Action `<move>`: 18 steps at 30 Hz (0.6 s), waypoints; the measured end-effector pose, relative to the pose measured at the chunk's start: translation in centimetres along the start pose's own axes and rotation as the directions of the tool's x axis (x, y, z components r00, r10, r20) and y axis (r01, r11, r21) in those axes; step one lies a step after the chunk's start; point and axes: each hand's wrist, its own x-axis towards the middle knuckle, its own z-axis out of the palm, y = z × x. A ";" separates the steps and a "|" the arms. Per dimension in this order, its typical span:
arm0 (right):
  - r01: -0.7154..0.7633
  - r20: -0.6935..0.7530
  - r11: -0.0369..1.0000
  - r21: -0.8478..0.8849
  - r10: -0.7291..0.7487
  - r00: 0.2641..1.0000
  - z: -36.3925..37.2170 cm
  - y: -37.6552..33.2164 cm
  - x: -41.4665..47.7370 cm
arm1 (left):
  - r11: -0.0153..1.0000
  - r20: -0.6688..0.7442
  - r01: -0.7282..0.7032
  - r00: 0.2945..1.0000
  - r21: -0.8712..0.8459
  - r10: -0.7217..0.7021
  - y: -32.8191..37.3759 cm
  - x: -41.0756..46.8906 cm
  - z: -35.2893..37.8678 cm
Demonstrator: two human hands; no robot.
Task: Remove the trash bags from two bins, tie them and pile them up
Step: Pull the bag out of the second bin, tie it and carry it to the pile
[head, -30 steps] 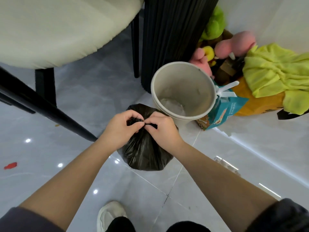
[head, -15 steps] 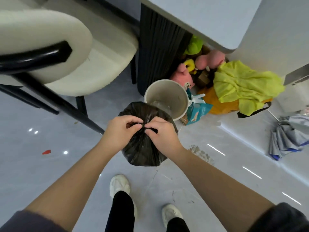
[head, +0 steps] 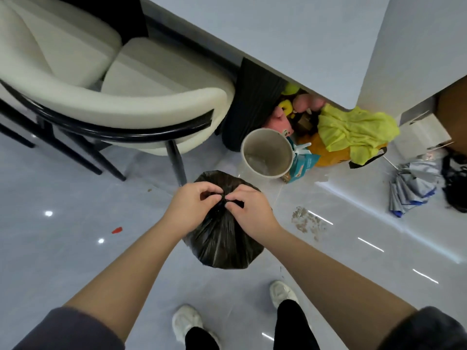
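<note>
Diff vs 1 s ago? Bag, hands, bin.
View pulled up and back; the shoes now show. The black trash bag now sits clear of the bin instead of overlapping its rim, apparently lifted toward the person. Nothing let go: left hand and right hand still pinch its neck. The bin is unmoved, unlined.

Home dining corner, cushioned chair, plush toys, table

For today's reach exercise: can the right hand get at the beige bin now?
Probably not yet: the right hand pinches the neck of the black trash bag, so it is busy. Otherwise the beige bin stands close beyond, nothing between.
</note>
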 end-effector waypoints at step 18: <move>-0.132 0.026 0.972 0.193 0.129 0.991 14.0 -17.1 8.6 | 0.997 0.021 0.019 1.000 0.069 -0.021 -10.4 1.2 -21.1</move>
